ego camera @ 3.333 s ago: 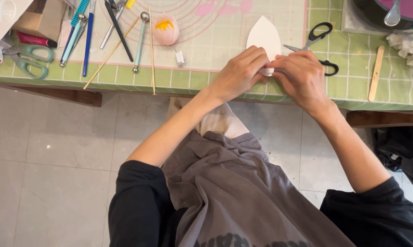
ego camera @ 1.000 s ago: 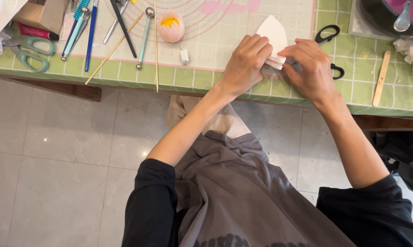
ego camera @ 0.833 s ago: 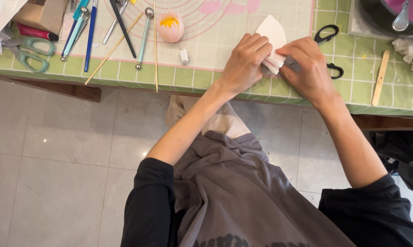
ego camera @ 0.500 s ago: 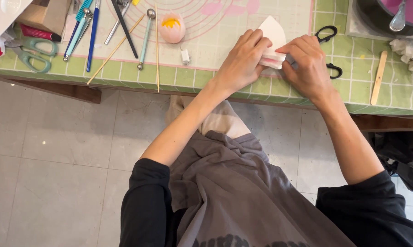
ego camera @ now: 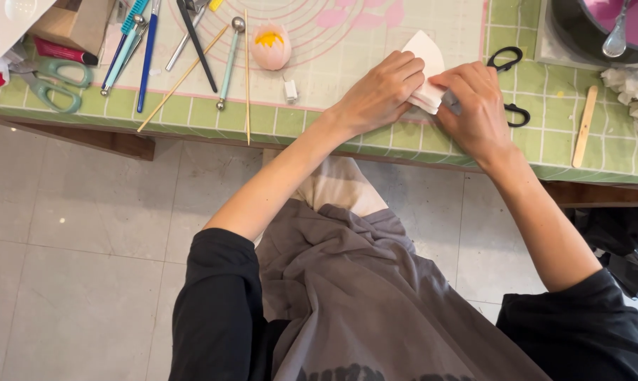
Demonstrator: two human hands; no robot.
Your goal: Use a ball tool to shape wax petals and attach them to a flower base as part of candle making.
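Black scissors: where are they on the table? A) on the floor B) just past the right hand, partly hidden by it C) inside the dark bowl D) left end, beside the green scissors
B: the black scissors show their handles beside the right hand.

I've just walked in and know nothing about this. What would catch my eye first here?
Two bare hands meet at the table's near edge, the left hand and right hand pinching a folded white paper piece between them. To their left a small pink flower-shaped model with a yellow centre stands on the pale mat, beside a fan of long tools.
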